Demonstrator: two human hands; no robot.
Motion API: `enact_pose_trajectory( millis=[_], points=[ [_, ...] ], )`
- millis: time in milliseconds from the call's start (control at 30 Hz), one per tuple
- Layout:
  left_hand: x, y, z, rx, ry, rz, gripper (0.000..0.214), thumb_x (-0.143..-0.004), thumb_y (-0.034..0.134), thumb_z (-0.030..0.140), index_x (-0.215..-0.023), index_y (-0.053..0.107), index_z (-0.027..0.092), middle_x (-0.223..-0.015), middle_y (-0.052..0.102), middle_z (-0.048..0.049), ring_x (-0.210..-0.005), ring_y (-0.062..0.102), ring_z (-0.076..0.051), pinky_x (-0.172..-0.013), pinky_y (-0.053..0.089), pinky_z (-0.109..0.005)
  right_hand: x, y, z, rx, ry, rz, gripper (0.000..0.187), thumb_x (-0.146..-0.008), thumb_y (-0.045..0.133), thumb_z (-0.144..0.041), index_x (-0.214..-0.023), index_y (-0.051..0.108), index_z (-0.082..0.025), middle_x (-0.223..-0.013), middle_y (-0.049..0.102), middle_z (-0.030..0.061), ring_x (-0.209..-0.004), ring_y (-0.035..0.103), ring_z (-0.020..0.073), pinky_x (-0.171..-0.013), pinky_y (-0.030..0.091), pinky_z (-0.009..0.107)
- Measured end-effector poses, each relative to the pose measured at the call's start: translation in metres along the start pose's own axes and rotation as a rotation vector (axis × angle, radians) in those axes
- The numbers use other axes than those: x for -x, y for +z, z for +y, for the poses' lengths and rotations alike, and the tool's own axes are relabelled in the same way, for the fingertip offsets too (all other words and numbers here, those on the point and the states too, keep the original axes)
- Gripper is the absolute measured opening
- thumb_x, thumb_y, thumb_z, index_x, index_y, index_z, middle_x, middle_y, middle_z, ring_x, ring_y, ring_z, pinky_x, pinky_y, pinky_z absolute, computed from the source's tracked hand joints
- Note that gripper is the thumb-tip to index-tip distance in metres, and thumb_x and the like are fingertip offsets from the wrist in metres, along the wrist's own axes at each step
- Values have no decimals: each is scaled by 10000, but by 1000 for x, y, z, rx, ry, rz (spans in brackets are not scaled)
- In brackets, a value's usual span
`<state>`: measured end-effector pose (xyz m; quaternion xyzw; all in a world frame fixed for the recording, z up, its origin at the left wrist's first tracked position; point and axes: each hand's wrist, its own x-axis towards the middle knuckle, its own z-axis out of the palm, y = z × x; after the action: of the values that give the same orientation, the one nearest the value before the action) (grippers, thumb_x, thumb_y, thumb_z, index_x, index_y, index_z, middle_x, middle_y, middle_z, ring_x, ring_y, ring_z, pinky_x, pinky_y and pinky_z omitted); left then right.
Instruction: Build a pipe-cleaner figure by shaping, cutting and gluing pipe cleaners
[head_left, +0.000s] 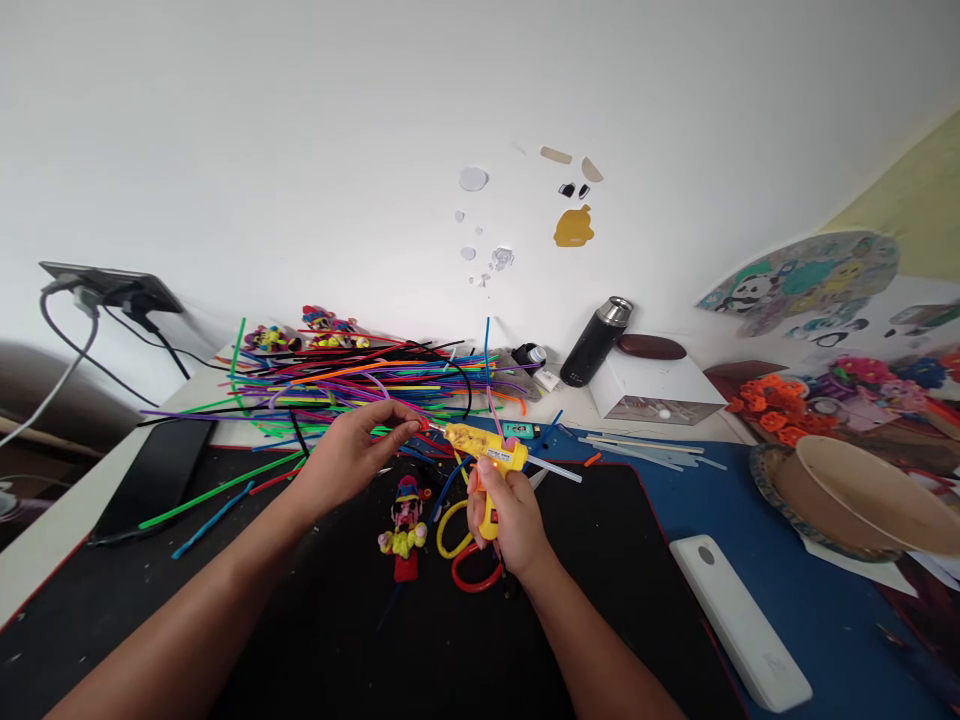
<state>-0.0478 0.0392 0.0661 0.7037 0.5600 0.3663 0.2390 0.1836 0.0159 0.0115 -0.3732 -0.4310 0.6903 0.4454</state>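
My right hand (504, 518) grips a yellow hot glue gun (486, 446) by its handle, nozzle pointing left. My left hand (358, 448) pinches a small red piece (424, 425) right at the nozzle tip. Below the hands, a small pipe-cleaner figure (406, 526) with a blue hat and red base lies on the black mat (315, 640). Scissors with yellow and red handles (465, 555) lie beside it, under my right hand.
A heap of coloured pipe cleaners (352, 385) covers the back of the desk. A black flask (596, 342), white box (652, 390), glue sticks (645, 450), white power bank (739, 620), brown bowl (862, 490) and orange paper flowers (769, 412) sit to the right. A dark tablet (154, 475) lies left.
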Motion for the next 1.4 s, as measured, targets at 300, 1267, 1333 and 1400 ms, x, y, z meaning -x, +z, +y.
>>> enact_pose_trajectory(
  millis=[300, 1267, 1333, 1400],
  points=[
    [1, -1, -1, -4, -15, -9, 391, -1002, 599, 598, -966, 743, 237, -962, 808, -32, -889, 732, -224, -850, 558, -282, 1, 0, 0, -7, 10, 14, 626, -891, 682, -776, -708, 623, -180, -385, 502, -48, -285, 426, 89, -375, 301, 218],
    [-1, 0, 3, 22, -49, 9, 440, -966, 602, 651, -940, 739, 234, -926, 805, -35, -863, 720, -223, -829, 574, -290, 1, 0, 3, 16, 23, 8, 647, -868, 671, -812, -701, 608, -190, -384, 493, -50, -287, 421, 98, -370, 313, 228],
    [0, 0, 2, 19, -44, 11, 427, -971, 605, 639, -940, 739, 235, -924, 803, -31, -861, 720, -219, -824, 570, -285, 1, 2, 2, 11, 30, 4, 647, -855, 682, -816, -703, 609, -192, -386, 485, -54, -285, 419, 99, -365, 312, 229],
    [0, 0, 1, 20, -40, 12, 409, -974, 611, 623, -936, 737, 235, -917, 799, -26, -854, 719, -214, -813, 563, -279, 1, 3, 1, 13, 34, -10, 651, -841, 690, -823, -696, 607, -193, -383, 476, -56, -286, 414, 100, -364, 311, 231]
  ],
)
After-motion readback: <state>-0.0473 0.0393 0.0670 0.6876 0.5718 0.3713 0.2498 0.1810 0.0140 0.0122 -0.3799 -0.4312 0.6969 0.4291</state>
